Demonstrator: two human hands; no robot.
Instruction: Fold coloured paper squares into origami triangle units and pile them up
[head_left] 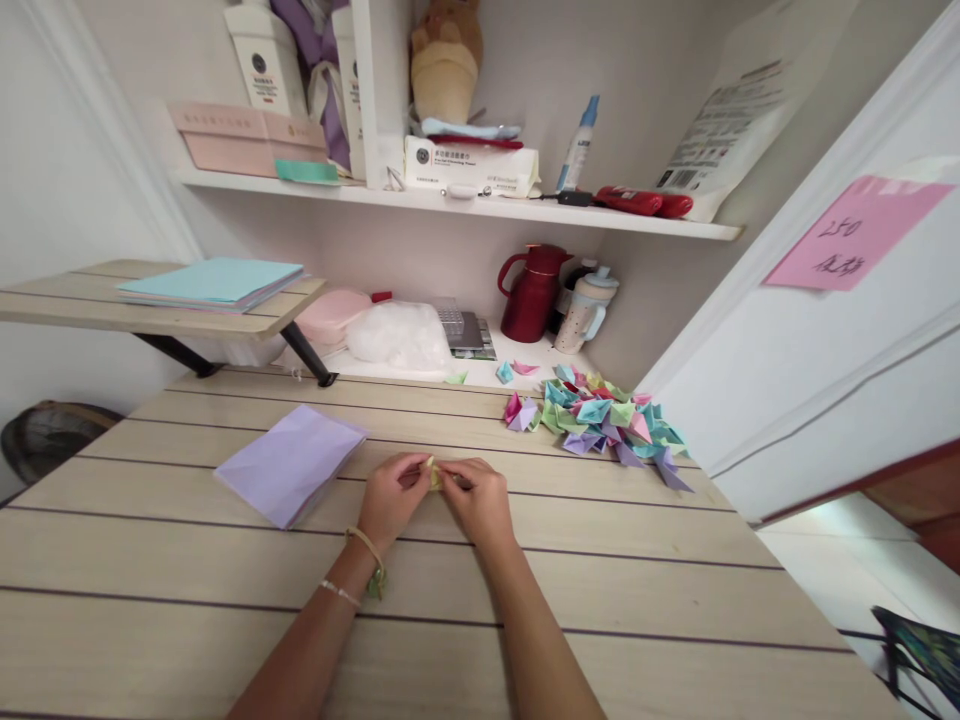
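Observation:
Between my two hands is a small folded piece of yellow paper (434,477), partly covered by the fingers. My left hand (391,495) pinches its left side between thumb and fingertips. From the other side, my right hand (478,497) grips it the same way, fingers curled in. Left of the hands lies a stack of purple paper sheets (292,465), flat on the table. To the right, a heap of folded paper pieces (600,415) in several colours sits near the table's far right edge.
At the left, a raised wooden stand (60,290) carries a stack of blue-topped paper (214,280). Behind the table stand a red jug (534,295), a pale bottle (585,312) and a white plastic bag (401,335). A loaded shelf (450,203) runs above them.

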